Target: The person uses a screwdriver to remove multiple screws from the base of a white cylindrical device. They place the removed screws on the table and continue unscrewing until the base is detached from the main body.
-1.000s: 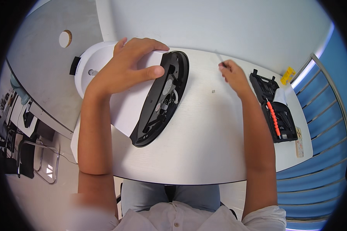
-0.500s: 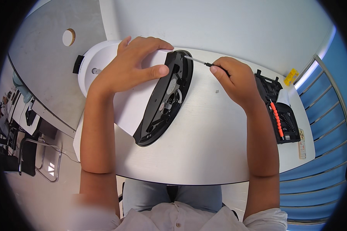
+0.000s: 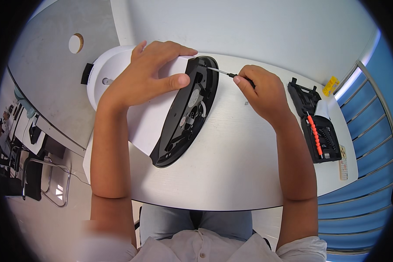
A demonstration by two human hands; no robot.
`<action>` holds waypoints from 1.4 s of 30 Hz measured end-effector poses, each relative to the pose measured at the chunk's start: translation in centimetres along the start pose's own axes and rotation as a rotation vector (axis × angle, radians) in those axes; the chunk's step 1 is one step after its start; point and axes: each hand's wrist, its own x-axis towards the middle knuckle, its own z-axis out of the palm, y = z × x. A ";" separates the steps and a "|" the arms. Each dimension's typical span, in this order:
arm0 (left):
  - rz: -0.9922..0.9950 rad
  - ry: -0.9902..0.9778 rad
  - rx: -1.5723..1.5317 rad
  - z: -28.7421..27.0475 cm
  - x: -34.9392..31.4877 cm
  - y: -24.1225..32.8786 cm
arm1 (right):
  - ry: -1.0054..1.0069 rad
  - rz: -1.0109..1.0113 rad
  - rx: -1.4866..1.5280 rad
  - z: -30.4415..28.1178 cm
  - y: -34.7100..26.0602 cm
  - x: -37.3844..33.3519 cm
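Note:
A white appliance point(image 3: 148, 124) with a rounded body lies on its side on the table, its black base point(image 3: 179, 114) turned toward the right. My left hand point(image 3: 155, 76) rests on the white body, fingers spread and thumb stretched near the black base's edge. In my right hand point(image 3: 264, 89) is a screwdriver point(image 3: 220, 71) with a dark handle and thin metal shaft. Its tip reaches the upper end of the base; whether it sits in a screw is too small to tell. A tiny metal piece point(image 3: 246, 103) lies on the table beside my right hand.
On the right, an open black tool case point(image 3: 323, 142) holds an orange flexible shaft point(image 3: 314, 134). Near it are a yellow item point(image 3: 331, 86) and a pale remote control point(image 3: 343, 162). A metal railing point(image 3: 371, 126) borders the right side; a grey round-edged panel point(image 3: 61, 83) stands left.
My right hand and the screwdriver have shifted slightly left, the tip now farther in over the base's upper end. My left hand and the appliance stay nearly as they were.

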 end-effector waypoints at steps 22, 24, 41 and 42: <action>0.001 0.016 0.017 0.1 -0.1 -0.1 | -0.008 0.023 0.014 -0.3 -0.7 -0.1; 0.004 0.017 0.018 0.1 -0.1 -0.1 | 0.031 0.000 0.021 -0.2 -0.7 -0.2; 0.005 0.019 -0.002 0.2 -0.2 -0.1 | -0.035 0.202 0.116 0.1 -1.7 -0.4; 0.008 0.018 -0.003 0.2 -0.2 -0.1 | -0.030 0.177 0.095 0.4 -1.3 -0.4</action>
